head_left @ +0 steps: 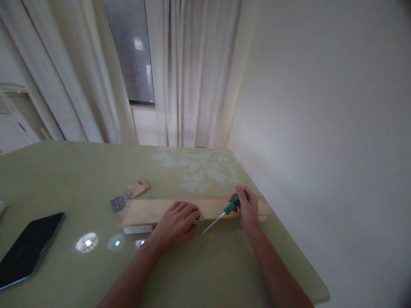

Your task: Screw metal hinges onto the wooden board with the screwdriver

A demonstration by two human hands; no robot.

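Note:
A long wooden board lies across the table, raised on white blocks. My left hand rests on its near edge, fingers closed over a small metal hinge, which they partly hide. My right hand is closed around the green handle of a screwdriver. The shaft slants down to the left, and its tip is in front of the board just below the hinge, apart from it as far as I can see.
A grey hinge, loose screws and a small piece of wood lie beyond the board's left end. A dark tablet lies at the left on the green table. A wall rises at the right.

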